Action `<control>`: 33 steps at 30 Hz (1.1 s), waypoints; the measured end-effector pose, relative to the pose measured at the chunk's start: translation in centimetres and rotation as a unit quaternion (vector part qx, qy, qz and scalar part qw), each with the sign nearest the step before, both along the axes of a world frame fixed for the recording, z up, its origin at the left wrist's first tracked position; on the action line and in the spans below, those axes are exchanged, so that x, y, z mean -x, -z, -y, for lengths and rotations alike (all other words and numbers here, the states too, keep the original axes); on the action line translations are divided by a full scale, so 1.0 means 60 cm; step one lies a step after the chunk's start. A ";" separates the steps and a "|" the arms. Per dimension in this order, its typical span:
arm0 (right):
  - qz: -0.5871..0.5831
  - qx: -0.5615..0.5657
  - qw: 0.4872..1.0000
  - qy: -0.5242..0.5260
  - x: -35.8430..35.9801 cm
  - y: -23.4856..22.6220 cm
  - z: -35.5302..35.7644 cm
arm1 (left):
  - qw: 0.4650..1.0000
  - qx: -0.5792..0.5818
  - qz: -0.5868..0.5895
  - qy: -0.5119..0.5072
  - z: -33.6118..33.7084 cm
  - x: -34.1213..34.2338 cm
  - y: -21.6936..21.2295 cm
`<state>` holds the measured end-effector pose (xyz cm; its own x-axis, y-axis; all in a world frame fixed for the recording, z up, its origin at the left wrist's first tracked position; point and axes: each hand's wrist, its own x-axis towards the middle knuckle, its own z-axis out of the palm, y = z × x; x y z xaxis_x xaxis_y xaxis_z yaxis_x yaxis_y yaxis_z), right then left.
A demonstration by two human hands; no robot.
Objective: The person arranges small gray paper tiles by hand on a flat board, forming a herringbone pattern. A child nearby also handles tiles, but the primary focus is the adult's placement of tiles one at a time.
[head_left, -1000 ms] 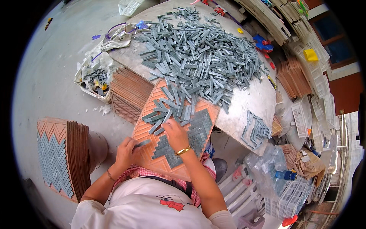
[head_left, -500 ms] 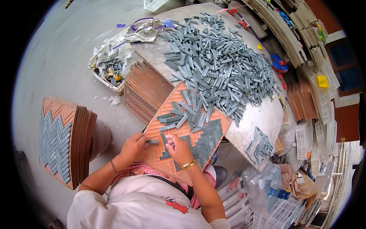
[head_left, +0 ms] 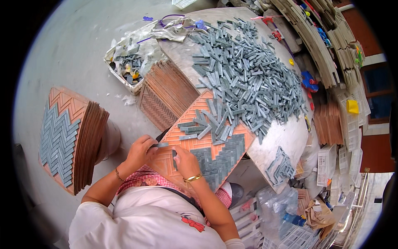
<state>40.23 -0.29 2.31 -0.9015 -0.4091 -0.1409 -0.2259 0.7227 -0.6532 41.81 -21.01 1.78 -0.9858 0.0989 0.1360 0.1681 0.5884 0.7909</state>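
Right hand (head_left: 185,163) has come off loose strips (head_left: 205,132), touching dark strip (head_left: 174,161), axis 12–6 o'clock; can't tell if gripped. Left hand (head_left: 142,152) pinches slim grey strip (head_left: 162,145) pointing 3 o'clock. Orange grooved board (head_left: 162,159) beneath, long axis 1–7.

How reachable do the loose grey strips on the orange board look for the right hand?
Likely yes: the right hand is close to the loose grey strips, with only bare orange board visible between.

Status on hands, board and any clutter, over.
Left hand holding a grey strip. Right hand at another strip, grip unclear. Orange board partly tiled. Loose strips strewn across its far side.
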 end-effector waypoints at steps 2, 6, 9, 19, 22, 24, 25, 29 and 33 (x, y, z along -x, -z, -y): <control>0.007 -0.005 1.000 -0.001 -0.001 -0.002 -0.001 | 1.000 -0.004 0.010 0.003 0.002 -0.003 -0.001; -0.007 -0.002 1.000 -0.018 -0.008 -0.010 0.009 | 1.000 0.001 0.023 0.015 0.007 -0.009 -0.004; -0.005 0.014 1.000 0.005 -0.011 -0.002 0.012 | 1.000 0.011 0.010 0.021 0.005 -0.012 -0.002; -0.020 0.009 1.000 -0.007 0.012 0.009 0.018 | 1.000 -0.007 0.006 0.020 -0.006 -0.012 0.001; -0.020 -0.014 1.000 -0.005 0.013 0.013 0.019 | 1.000 -0.015 0.016 0.022 -0.009 -0.008 -0.006; 0.007 -0.055 0.998 -0.016 0.017 -0.020 0.031 | 0.999 -0.020 0.020 0.020 -0.008 -0.010 0.000; -0.005 -0.048 0.999 -0.016 0.016 -0.015 0.028 | 0.999 -0.023 0.019 0.020 -0.008 -0.007 0.000; -0.017 -0.034 0.999 -0.003 0.012 -0.003 0.024 | 0.999 -0.037 0.019 0.014 -0.010 -0.006 -0.009; 0.009 -0.084 0.996 -0.034 -0.001 0.005 0.020 | 0.999 -0.018 0.024 0.019 -0.005 -0.009 -0.004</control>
<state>40.27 -1.50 1.99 -0.8690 -0.4388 -0.2287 -0.2676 0.8056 -0.5286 42.34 -20.70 2.01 -0.9870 0.1313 0.0929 0.1507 0.5537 0.8190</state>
